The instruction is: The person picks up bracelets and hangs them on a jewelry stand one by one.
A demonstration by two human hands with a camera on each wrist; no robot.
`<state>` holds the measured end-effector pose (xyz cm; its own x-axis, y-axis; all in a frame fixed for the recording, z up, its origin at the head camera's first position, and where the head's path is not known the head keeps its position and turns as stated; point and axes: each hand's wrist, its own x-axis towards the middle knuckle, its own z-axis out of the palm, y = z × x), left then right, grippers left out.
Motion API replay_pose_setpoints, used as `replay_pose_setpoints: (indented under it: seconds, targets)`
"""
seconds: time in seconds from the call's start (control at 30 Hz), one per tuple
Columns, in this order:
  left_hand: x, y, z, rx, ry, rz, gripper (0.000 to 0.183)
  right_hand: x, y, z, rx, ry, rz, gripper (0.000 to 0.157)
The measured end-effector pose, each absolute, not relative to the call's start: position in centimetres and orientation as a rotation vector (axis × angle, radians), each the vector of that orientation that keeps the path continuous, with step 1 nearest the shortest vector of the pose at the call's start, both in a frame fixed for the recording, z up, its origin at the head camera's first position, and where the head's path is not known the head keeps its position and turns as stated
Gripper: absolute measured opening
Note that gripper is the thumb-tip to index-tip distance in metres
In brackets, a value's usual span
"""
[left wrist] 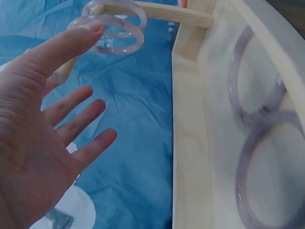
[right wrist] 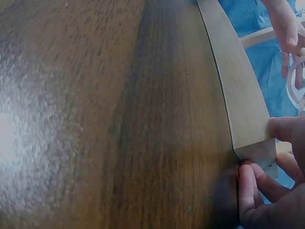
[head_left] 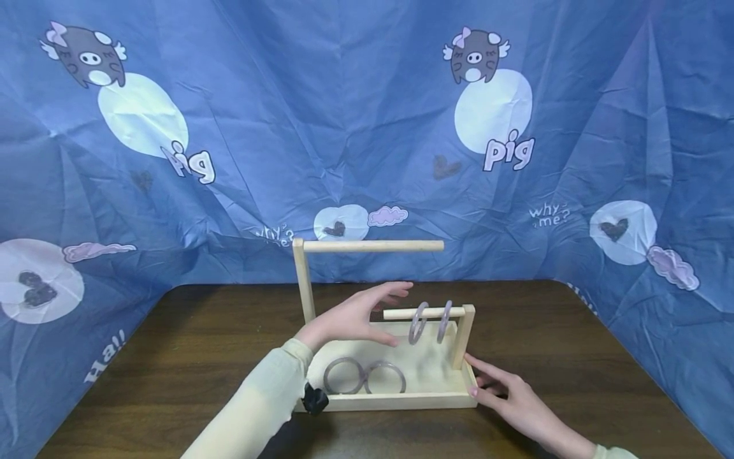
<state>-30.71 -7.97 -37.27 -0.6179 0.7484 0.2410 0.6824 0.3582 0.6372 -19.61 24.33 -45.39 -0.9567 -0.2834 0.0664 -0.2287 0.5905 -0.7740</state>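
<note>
A light wooden bangle stand (head_left: 413, 401) has a shallow tray, a tall bar (head_left: 373, 246) at left and a lower bar (head_left: 395, 313) at right. Two pale purple bangles, one nearer the bar's free end (head_left: 411, 333) and one nearer its post (head_left: 441, 333), hang from the lower bar. Two more, a left bangle (head_left: 326, 376) and a right bangle (head_left: 404, 377), lie in the tray. My left hand (head_left: 355, 319), fingers spread, hovers by the lower bar's free end and holds nothing. My right hand (head_left: 513, 398) grips the tray's right end; its thumb (right wrist: 281, 128) is on the front wall.
The stand sits on a dark brown wooden table (head_left: 229, 344). Behind and beside the table hangs a blue cloth (head_left: 367, 127) printed with pigs and hearts. A black device (head_left: 315, 400) is strapped at the left wrist, close to the tray's front wall.
</note>
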Motion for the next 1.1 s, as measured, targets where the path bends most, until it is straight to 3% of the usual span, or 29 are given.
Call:
replay_pose_setpoints:
  seconds: [1.1]
  targets:
    - [-23.9, -16.6, -39.5, 1.027, 2.771, 1.131, 0.073, -19.6, 24.4, -45.3, -0.437, 2.719, -1.329, 0.059]
